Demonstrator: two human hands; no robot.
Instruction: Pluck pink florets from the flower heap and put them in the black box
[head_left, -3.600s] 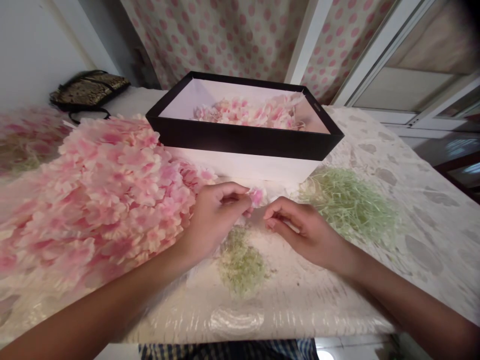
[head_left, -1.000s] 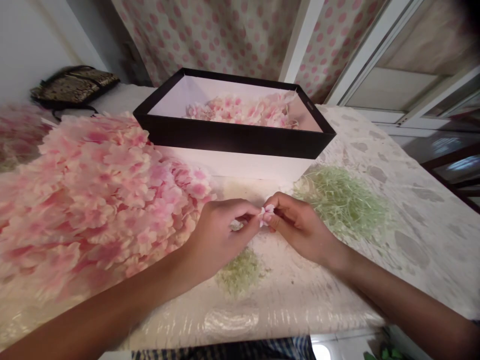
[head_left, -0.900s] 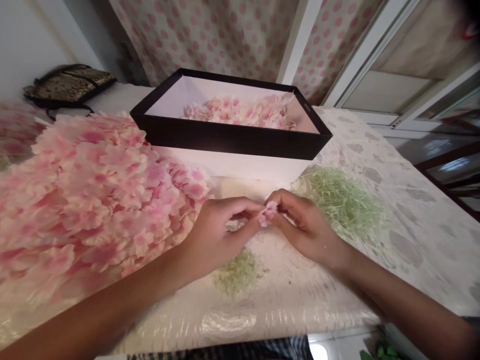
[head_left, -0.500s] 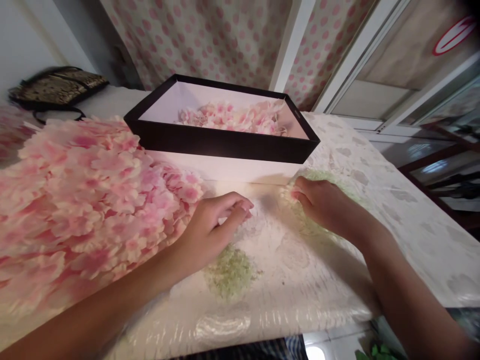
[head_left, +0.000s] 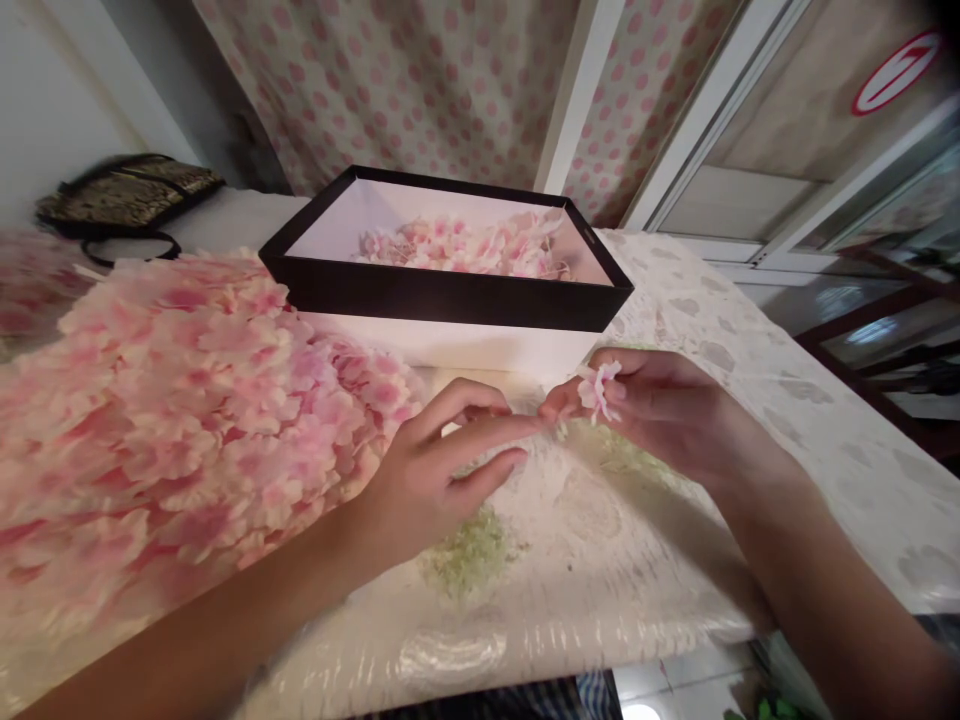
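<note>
My right hand (head_left: 664, 405) is closed on a small pink artificial flower (head_left: 600, 390), which stands up between its fingers in front of the box. A tiny pale green piece shows at its fingertips. My left hand (head_left: 446, 465) has its thumb and fingers apart, the index finger stretched to my right fingertips; whether they touch is hard to tell. Beneath the left hand lies a small heap of light green bits (head_left: 469, 555). Another pale green heap (head_left: 634, 455) is partly hidden under my right hand. To the left spreads a large pile of pink flowers (head_left: 202, 420).
A white box with a black rim (head_left: 450, 300) stands behind my hands, with pink flowers (head_left: 480, 245) inside. A patterned bag (head_left: 131, 195) sits at the back left. A plastic-covered floral cloth (head_left: 555, 620) covers the table; a dotted curtain (head_left: 420, 90) hangs behind.
My right hand has lifted from the right-hand green heap and turned, bringing the pink flower into view near my left hand. My left index finger has stretched out toward it.
</note>
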